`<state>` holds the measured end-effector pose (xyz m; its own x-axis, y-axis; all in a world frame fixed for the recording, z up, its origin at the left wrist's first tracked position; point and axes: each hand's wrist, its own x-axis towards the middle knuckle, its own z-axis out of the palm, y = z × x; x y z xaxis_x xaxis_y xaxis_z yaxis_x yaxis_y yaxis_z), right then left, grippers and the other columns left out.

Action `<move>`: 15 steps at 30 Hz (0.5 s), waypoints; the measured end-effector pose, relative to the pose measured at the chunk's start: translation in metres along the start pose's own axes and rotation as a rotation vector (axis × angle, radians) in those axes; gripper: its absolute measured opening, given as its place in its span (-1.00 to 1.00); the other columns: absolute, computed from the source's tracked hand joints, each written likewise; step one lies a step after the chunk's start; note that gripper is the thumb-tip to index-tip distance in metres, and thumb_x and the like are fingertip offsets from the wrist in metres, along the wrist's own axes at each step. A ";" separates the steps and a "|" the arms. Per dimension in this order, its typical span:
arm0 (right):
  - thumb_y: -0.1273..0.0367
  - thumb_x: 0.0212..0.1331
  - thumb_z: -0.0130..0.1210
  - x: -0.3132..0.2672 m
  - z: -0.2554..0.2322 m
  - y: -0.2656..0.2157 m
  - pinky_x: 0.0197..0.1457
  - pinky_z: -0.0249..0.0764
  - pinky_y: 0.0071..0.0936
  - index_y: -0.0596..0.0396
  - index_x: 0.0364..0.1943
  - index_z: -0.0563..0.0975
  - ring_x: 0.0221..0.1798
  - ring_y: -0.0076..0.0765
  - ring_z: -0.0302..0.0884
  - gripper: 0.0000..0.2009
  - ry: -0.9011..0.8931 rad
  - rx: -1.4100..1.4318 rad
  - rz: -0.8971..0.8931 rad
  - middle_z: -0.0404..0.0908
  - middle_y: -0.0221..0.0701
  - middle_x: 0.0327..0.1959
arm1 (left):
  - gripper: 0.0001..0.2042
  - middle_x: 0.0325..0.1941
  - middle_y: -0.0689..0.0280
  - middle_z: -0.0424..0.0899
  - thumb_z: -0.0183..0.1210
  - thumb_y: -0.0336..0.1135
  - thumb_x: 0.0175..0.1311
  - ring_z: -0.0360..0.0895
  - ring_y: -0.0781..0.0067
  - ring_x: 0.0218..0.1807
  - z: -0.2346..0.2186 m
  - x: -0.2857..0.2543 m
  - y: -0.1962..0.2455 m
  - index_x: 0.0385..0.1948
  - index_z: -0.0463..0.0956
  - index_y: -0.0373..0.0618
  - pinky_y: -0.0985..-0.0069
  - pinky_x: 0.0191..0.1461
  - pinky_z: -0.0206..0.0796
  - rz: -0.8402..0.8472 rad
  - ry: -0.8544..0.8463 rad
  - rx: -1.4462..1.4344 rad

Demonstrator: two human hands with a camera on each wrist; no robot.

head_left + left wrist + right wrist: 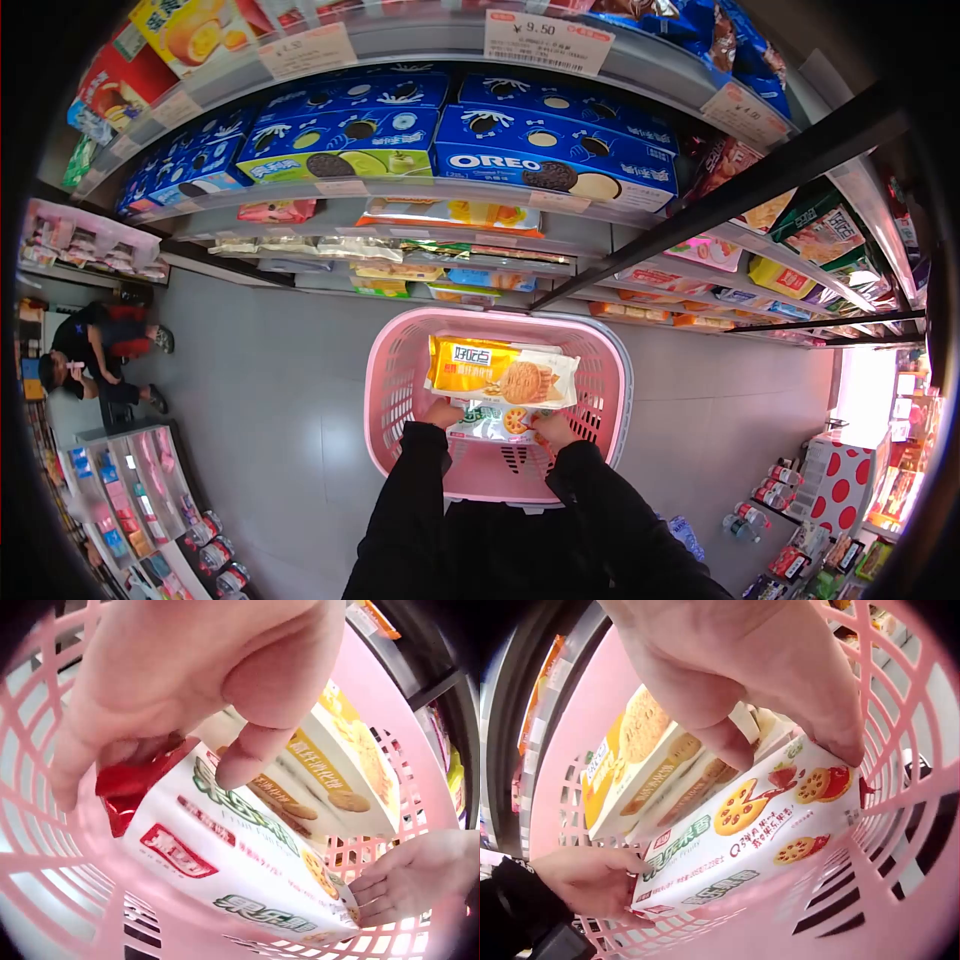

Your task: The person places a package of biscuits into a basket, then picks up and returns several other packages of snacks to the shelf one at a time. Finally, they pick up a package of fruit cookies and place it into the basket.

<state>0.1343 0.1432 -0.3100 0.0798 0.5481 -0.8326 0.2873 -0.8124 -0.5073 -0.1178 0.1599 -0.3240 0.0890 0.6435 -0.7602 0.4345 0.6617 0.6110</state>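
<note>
A pink plastic basket [385, 360] hangs in front of me over the grey floor. Inside it lies a yellow and white biscuit pack [500, 370]. Below that is a white fruit-biscuit pack [490, 425] with red crimped ends, which I hold at both ends. My left hand [440, 412] pinches its red end, shown close in the left wrist view: left hand [157, 761], white pack [240, 855]. My right hand [550, 428] grips the other end, thumb on the printed face; the right wrist view shows this right hand [791, 746] on the white pack [757, 825].
Shelves ahead carry blue Oreo boxes [555, 160] and other snack packs, with price tags on the edges. A person [100, 350] crouches in the aisle at far left. Low displays stand at bottom left; bottles and a red dotted stand [840, 475] at bottom right.
</note>
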 end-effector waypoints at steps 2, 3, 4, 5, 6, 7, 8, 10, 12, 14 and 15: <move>0.55 -0.17 0.12 -0.005 0.003 -0.007 -0.10 0.36 -0.45 0.29 -0.04 0.35 -0.09 -0.37 0.41 -0.54 0.036 0.043 -0.106 0.46 -0.25 -0.09 | -0.53 -0.34 0.23 0.54 0.09 -0.36 -0.20 0.45 0.40 -0.33 -0.002 0.001 0.010 -0.12 0.37 -0.31 0.47 -0.34 0.28 -0.031 0.031 0.031; 0.55 -0.17 0.12 -0.007 0.005 -0.012 -0.10 0.36 -0.45 0.29 -0.04 0.35 -0.09 -0.37 0.41 -0.54 0.038 0.050 -0.105 0.46 -0.25 -0.09 | -0.53 -0.34 0.23 0.54 0.09 -0.36 -0.20 0.45 0.40 -0.33 -0.005 -0.007 0.021 -0.12 0.37 -0.31 0.47 -0.34 0.28 -0.029 0.029 0.038; 0.53 -0.14 0.09 -0.006 0.006 -0.010 -0.20 0.39 -0.43 0.23 -0.06 0.38 -0.19 -0.34 0.47 -0.57 -0.010 0.031 -0.138 0.51 -0.28 -0.19 | -0.54 -0.35 0.24 0.53 0.09 -0.36 -0.21 0.43 0.41 -0.35 -0.006 -0.012 0.027 -0.13 0.37 -0.31 0.46 -0.37 0.26 -0.007 0.014 0.020; 0.51 -0.12 0.07 -0.007 0.006 -0.013 -0.30 0.42 -0.41 0.18 -0.08 0.41 -0.30 -0.30 0.53 -0.61 -0.056 0.012 -0.174 0.57 -0.30 -0.29 | -0.54 -0.35 0.25 0.52 0.09 -0.35 -0.21 0.41 0.42 -0.38 -0.004 -0.010 0.025 -0.15 0.38 -0.30 0.45 -0.40 0.24 0.018 -0.001 0.002; 0.38 -0.08 0.10 -0.010 0.003 -0.013 -0.40 0.43 -0.39 0.18 -0.12 0.44 -0.36 -0.28 0.54 -0.64 -0.056 -0.038 -0.205 0.57 -0.26 -0.29 | -0.56 -0.29 0.25 0.52 0.07 -0.40 -0.19 0.44 0.42 -0.31 -0.003 -0.013 0.022 -0.14 0.38 -0.31 0.49 -0.36 0.28 0.044 0.004 -0.133; 0.38 -0.08 0.10 -0.012 0.002 -0.016 -0.40 0.43 -0.39 0.18 -0.12 0.44 -0.36 -0.28 0.54 -0.64 -0.046 -0.030 -0.206 0.57 -0.26 -0.29 | -0.56 -0.19 0.25 0.52 0.08 -0.44 -0.17 0.46 0.40 -0.23 0.011 0.012 -0.031 -0.11 0.38 -0.30 0.51 -0.30 0.31 0.102 -0.029 -0.484; 0.32 -0.07 0.09 -0.013 0.001 -0.019 -0.42 0.44 -0.34 0.17 -0.18 0.47 -0.38 -0.23 0.54 -0.67 -0.075 -0.313 -0.199 0.57 -0.22 -0.29 | -0.57 -0.15 0.24 0.51 0.08 -0.45 -0.14 0.47 0.37 -0.20 0.008 0.010 -0.031 -0.10 0.38 -0.30 0.49 -0.27 0.32 0.058 -0.070 -0.489; 0.25 -0.07 0.08 -0.020 -0.001 -0.026 -0.43 0.45 -0.30 0.16 -0.24 0.51 -0.40 -0.18 0.55 -0.68 -0.084 -0.581 -0.191 0.56 -0.18 -0.28 | -0.59 -0.11 0.23 0.50 0.11 -0.45 -0.10 0.48 0.33 -0.16 0.002 0.006 -0.027 -0.10 0.38 -0.31 0.43 -0.23 0.34 -0.099 -0.086 -0.413; 0.25 -0.14 0.07 -0.036 0.002 -0.032 -0.34 0.45 -0.19 0.16 -0.39 0.56 -0.39 -0.06 0.54 -0.72 -0.354 -0.825 -0.457 0.58 -0.16 -0.36 | -0.60 -0.12 0.23 0.51 0.12 -0.43 -0.07 0.48 0.31 -0.16 0.004 0.000 -0.020 -0.11 0.39 -0.32 0.38 -0.21 0.35 -0.176 -0.059 -0.309; 0.25 -0.17 0.02 -0.045 0.001 -0.047 -0.30 0.47 -0.18 0.19 -0.50 0.57 -0.40 -0.04 0.54 -0.73 -0.602 -0.958 -0.647 0.58 -0.19 -0.48 | -0.63 -0.23 0.18 0.55 0.12 -0.30 -0.05 0.49 0.26 -0.22 0.001 -0.014 -0.009 -0.15 0.42 -0.22 0.38 -0.21 0.33 0.110 -0.174 -0.119; 0.28 -0.19 -0.01 -0.049 -0.002 -0.054 -0.38 0.43 -0.18 0.20 -0.54 0.56 -0.47 -0.08 0.52 -0.75 -0.914 -0.763 -0.476 0.56 -0.17 -0.52 | -0.64 -0.29 0.16 0.57 0.11 -0.24 -0.04 0.50 0.24 -0.24 -0.002 -0.021 -0.006 -0.17 0.44 -0.18 0.39 -0.21 0.32 0.255 -0.233 -0.012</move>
<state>0.1168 0.1603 -0.2414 -0.7752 0.1701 -0.6084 0.6027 -0.0897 -0.7929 -0.1243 0.1429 -0.3115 0.3965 0.6843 -0.6120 0.3613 0.4965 0.7892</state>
